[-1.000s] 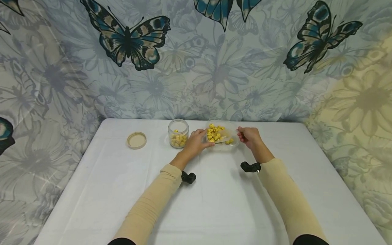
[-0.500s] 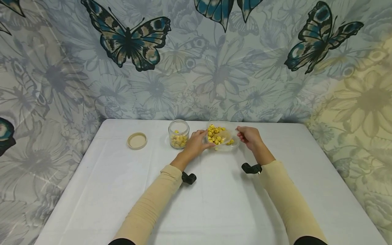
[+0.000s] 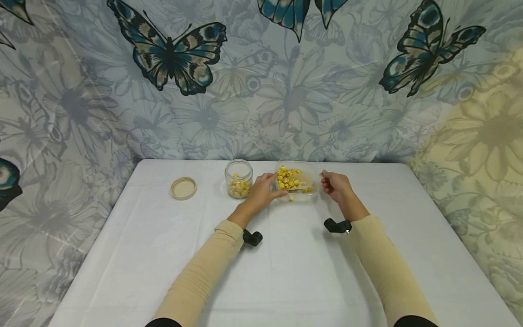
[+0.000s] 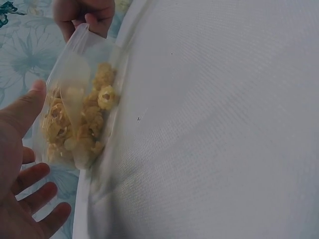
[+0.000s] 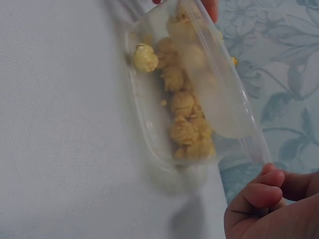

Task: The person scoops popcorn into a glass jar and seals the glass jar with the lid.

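A clear plastic container of yellow popcorn stands at the back of the white table. My left hand holds its left end between thumb and fingers. On the right, my right hand pinches the end of what looks like a translucent spoon, whose broad part lies among the popcorn inside. One brighter piece of popcorn sits at the container's front wall; I cannot tell whether it is inside or outside. Left of my left hand stands a glass jar, lidless and partly filled with popcorn.
A round, pale-rimmed lid lies on the white table, left of the jar. Directly behind the table's back edge hangs a butterfly-patterned backdrop.
My right hand has drawn slightly to the right. A piece of popcorn has come into view at the container's front. My left hand and the jar stay in place.
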`<state>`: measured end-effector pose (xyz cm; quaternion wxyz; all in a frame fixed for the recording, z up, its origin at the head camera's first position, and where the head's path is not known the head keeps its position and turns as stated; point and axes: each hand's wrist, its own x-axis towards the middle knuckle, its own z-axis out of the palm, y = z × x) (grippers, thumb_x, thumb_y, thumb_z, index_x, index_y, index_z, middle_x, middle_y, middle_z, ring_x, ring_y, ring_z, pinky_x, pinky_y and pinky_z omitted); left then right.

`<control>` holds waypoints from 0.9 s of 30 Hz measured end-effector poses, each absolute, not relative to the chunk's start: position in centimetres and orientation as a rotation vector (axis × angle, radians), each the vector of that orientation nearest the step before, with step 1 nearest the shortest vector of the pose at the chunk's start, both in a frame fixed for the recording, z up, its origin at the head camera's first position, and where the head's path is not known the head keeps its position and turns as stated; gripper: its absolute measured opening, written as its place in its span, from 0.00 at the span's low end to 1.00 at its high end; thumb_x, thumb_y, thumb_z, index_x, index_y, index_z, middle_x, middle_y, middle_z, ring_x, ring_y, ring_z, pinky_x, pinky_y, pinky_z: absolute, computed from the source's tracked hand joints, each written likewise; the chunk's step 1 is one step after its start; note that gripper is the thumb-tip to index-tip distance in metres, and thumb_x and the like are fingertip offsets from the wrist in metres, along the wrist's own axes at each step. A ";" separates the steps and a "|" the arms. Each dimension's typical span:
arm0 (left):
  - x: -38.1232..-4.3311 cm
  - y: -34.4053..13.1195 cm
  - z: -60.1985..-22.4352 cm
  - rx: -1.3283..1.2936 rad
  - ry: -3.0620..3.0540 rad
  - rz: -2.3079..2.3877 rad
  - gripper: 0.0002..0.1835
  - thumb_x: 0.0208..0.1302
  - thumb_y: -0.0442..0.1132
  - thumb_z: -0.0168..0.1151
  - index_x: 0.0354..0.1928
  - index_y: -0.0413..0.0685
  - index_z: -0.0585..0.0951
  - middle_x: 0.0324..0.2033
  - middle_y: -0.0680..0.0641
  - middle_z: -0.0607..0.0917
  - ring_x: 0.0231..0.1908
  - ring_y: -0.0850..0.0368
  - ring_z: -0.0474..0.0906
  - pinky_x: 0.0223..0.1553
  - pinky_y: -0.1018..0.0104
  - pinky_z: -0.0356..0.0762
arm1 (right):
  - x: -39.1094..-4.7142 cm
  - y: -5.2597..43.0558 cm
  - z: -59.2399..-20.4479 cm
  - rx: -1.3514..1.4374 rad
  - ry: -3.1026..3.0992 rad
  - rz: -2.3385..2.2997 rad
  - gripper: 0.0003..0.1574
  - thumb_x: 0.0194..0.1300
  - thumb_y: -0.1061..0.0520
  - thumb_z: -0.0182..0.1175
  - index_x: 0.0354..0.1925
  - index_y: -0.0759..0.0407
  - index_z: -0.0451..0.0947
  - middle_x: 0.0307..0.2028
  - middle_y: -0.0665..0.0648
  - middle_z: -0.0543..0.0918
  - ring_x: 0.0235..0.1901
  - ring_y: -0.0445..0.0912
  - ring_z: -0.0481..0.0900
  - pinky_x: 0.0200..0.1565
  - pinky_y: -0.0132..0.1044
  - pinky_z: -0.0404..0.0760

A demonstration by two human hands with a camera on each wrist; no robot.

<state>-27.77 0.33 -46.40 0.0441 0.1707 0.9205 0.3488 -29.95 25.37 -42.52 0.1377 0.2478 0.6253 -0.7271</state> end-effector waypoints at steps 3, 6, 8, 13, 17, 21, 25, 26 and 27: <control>-27.8 0.3 -46.5 0.527 2.813 1.077 0.43 0.62 0.58 0.64 0.74 0.49 0.61 0.68 0.42 0.68 0.67 0.44 0.64 0.66 0.49 0.67 | -29.8 25.7 -42.7 0.723 1.778 -2.140 0.14 0.75 0.55 0.50 0.31 0.57 0.76 0.15 0.48 0.75 0.16 0.37 0.68 0.20 0.27 0.67; -27.7 0.3 -46.5 0.533 2.812 1.082 0.44 0.61 0.59 0.64 0.74 0.49 0.60 0.68 0.43 0.68 0.67 0.43 0.64 0.66 0.48 0.68 | -29.8 26.0 -42.8 0.736 1.757 -2.170 0.15 0.74 0.55 0.50 0.30 0.57 0.76 0.15 0.48 0.75 0.16 0.37 0.69 0.20 0.26 0.69; -27.7 0.3 -46.6 0.536 2.812 1.086 0.44 0.61 0.59 0.64 0.74 0.49 0.60 0.68 0.43 0.68 0.67 0.43 0.65 0.65 0.48 0.68 | -29.8 26.2 -43.0 0.744 1.730 -2.190 0.14 0.75 0.55 0.50 0.32 0.56 0.76 0.16 0.48 0.76 0.17 0.37 0.71 0.20 0.26 0.71; -27.7 0.3 -46.7 0.545 2.810 1.114 0.43 0.62 0.57 0.64 0.74 0.47 0.61 0.67 0.41 0.69 0.66 0.42 0.65 0.65 0.47 0.68 | -29.8 26.6 -43.4 0.745 1.631 -2.246 0.13 0.75 0.55 0.49 0.33 0.57 0.75 0.16 0.50 0.79 0.18 0.37 0.76 0.21 0.26 0.75; -27.7 0.3 -46.7 0.551 2.809 1.126 0.43 0.62 0.58 0.64 0.74 0.47 0.62 0.67 0.41 0.69 0.66 0.42 0.65 0.65 0.47 0.68 | -29.7 26.7 -43.5 0.719 1.594 -2.277 0.15 0.76 0.55 0.48 0.31 0.57 0.76 0.16 0.50 0.80 0.18 0.38 0.77 0.21 0.26 0.76; -27.7 0.3 -46.8 0.550 2.810 1.128 0.44 0.61 0.59 0.64 0.74 0.47 0.62 0.67 0.41 0.69 0.66 0.42 0.65 0.65 0.48 0.69 | -29.6 26.8 -43.4 0.691 1.576 -2.311 0.16 0.75 0.56 0.48 0.30 0.57 0.77 0.16 0.50 0.80 0.17 0.38 0.77 0.21 0.26 0.76; -27.7 0.3 -46.9 0.544 2.809 1.111 0.44 0.61 0.60 0.63 0.74 0.49 0.61 0.68 0.43 0.68 0.67 0.44 0.65 0.65 0.48 0.68 | -29.3 26.8 -43.3 0.677 1.555 -2.338 0.17 0.75 0.56 0.49 0.30 0.57 0.78 0.16 0.50 0.81 0.17 0.38 0.77 0.21 0.27 0.76; -27.8 0.3 -46.9 0.544 2.808 1.105 0.44 0.61 0.61 0.63 0.74 0.49 0.61 0.68 0.43 0.68 0.67 0.44 0.64 0.65 0.48 0.68 | -29.3 26.8 -43.3 0.681 1.554 -2.343 0.17 0.75 0.56 0.50 0.30 0.57 0.78 0.16 0.50 0.81 0.17 0.38 0.77 0.21 0.27 0.76; -27.8 0.3 -46.9 0.544 2.808 1.103 0.44 0.61 0.61 0.63 0.74 0.49 0.61 0.68 0.43 0.68 0.67 0.44 0.64 0.65 0.48 0.68 | -29.2 26.8 -43.3 0.682 1.554 -2.345 0.17 0.75 0.56 0.50 0.29 0.57 0.79 0.16 0.50 0.81 0.17 0.38 0.78 0.21 0.27 0.76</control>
